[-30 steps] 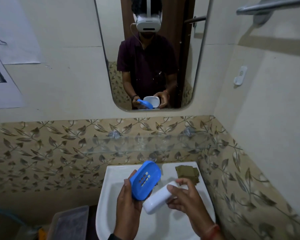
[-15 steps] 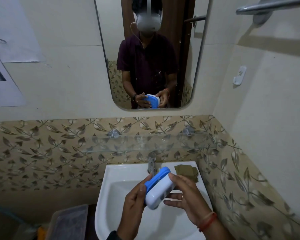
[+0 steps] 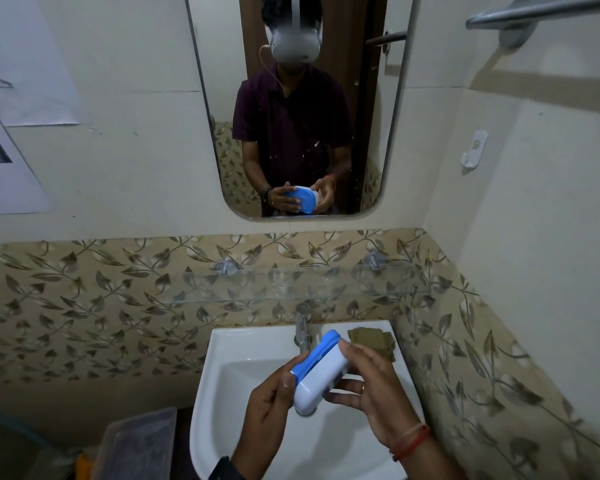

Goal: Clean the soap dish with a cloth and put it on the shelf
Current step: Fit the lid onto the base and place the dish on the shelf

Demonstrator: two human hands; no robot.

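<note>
Head view: both hands hold the two-part plastic soap dish (image 3: 321, 370), blue slotted insert seated on white oval base, above the white ceramic basin (image 3: 222, 382). Dish is tilted, long axis running from lower left up to upper right, blue part facing up-left. Left hand (image 3: 269, 407) grips the lower left end, thumb pressed on the blue edge, fingers curled under. Right hand (image 3: 371, 386) grips the white side, thumb on top near the upper end, fingers wrapped beneath; red thread band on that wrist. Folded olive-green cloth (image 3: 371, 341) lies on the basin's back right corner, just beside the chrome tap (image 3: 302, 327), not touching the dish. Clear glass shelf (image 3: 291, 284) on two chrome brackets sits above the tap against the leaf-pattern tile band; nothing visible on it. Rounded wall mirror (image 3: 291, 109) reflects the person holding the dish in both hands. Chrome towel bar (image 3: 534, 12) top right, grey plastic bin (image 3: 136, 445) bottom left
</note>
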